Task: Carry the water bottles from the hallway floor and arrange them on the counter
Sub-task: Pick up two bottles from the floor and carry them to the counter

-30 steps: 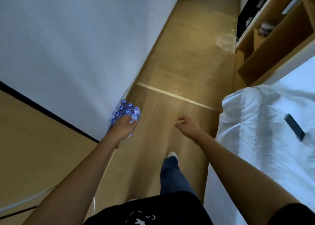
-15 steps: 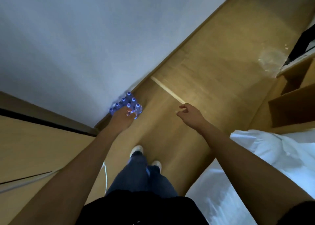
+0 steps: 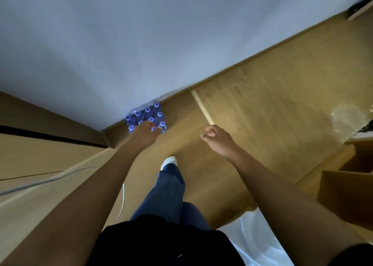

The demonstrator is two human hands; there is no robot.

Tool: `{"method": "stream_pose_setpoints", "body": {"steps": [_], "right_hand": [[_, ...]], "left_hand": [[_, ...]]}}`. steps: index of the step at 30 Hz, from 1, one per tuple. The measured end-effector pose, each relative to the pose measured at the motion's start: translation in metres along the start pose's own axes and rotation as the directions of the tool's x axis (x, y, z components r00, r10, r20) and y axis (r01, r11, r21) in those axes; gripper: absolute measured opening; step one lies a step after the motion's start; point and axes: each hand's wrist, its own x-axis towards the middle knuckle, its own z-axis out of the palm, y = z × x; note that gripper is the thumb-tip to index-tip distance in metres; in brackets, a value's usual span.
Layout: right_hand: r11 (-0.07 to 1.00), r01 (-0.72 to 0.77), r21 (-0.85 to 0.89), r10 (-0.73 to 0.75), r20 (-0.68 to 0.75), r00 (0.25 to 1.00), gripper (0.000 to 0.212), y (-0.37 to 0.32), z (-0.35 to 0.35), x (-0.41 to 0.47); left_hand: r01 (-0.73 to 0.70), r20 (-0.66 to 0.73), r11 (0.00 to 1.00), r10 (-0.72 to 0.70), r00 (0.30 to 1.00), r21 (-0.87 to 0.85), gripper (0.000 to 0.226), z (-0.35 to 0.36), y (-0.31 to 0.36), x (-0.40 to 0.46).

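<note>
**Desk:** What's in front of you, big things first?

**Me:** The pale wall [image 3: 141, 44] fills the top, the wood floor [image 3: 272, 104] runs along its foot, and a white bed corner [image 3: 252, 235] sits at the bottom edge. The water bottles [image 3: 148, 116] stand bunched on the floor, right against the wall's foot beside a wooden corner.

**Desk:** What changed in the last second?

**Me:** I've stepped nearer and tipped my view down. My left hand [image 3: 144, 133] now covers the pack's near edge; I can't tell whether its grip has closed. My right hand [image 3: 217, 139] hangs loosely curled, holding nothing.

**Desk:** Room?

**Me:** Wall blocks the far side; open floor lies rightward. I'd judge lifting comes next.
</note>
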Motion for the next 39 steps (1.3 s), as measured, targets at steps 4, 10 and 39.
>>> {"method": "stream_pose_setpoints", "body": {"steps": [4,10,39], "right_hand": [[0.997,0.017,-0.073,-0.015,0.021,1.0,0.041,-0.016,-0.009,0.044],[0.984,0.087,-0.159,-0.063,0.147,0.987,0.04,-0.03,-0.003,0.102],[0.92,0.325,-0.217,-0.25,0.311,0.917,0.052,0.093,0.195,0.453]], "left_hand": [[0.045,-0.058,0.998,-0.047,0.997,-0.04,0.023,-0.002,0.004,0.027],[0.144,-0.207,0.98,-0.171,0.963,-0.139,0.025,0.004,-0.008,0.056],[0.169,-0.412,0.943,-0.281,0.867,-0.288,0.034,0.207,-0.207,0.311]]}}
